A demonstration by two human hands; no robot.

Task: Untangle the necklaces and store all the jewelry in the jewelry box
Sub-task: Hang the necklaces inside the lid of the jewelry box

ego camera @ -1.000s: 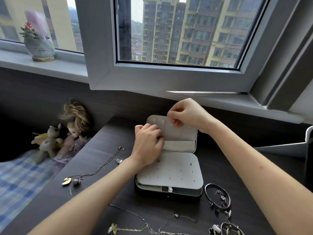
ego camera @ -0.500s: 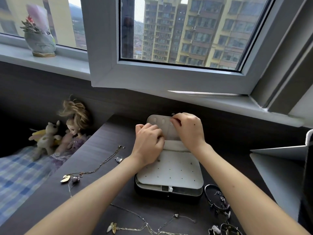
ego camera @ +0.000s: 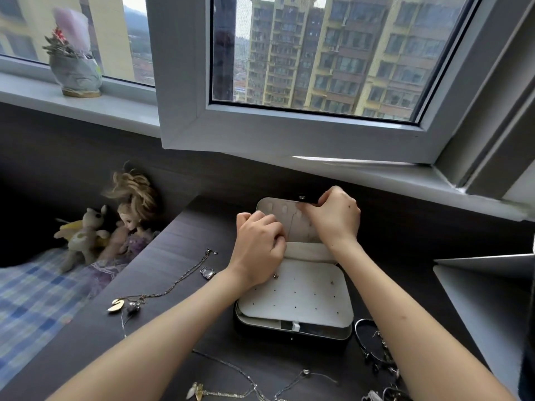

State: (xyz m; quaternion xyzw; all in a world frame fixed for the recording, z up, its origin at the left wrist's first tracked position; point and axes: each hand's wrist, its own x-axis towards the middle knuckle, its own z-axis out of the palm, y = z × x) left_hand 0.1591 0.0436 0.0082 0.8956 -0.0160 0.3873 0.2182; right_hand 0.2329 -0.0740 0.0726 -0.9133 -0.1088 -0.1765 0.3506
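The black jewelry box (ego camera: 292, 332) lies open on the dark table, its white dotted earring panel (ego camera: 298, 293) flat and its pale lid (ego camera: 272, 205) raised. A thin necklace chain (ego camera: 291, 227) hangs down the inside of the lid. My left hand (ego camera: 257, 247) has its fingers curled at the chain's lower end. With fingertips pinched, my right hand (ego camera: 335, 218) holds the chain's top near the lid's snap tab. A gold necklace (ego camera: 173, 285) lies to the left, a silver necklace (ego camera: 231, 369) in front, and bracelets (ego camera: 373, 342) to the right.
A small silver charm (ego camera: 208, 272) lies beside the gold necklace. A doll (ego camera: 130, 224) and a plush toy (ego camera: 84, 235) sit off the table's left edge. The open window sash (ego camera: 289, 134) juts out above the box. A white shelf (ego camera: 486, 273) stands at the right.
My right hand came down and left from the lid's upper right corner onto the inside of the lid. My left hand stayed put.
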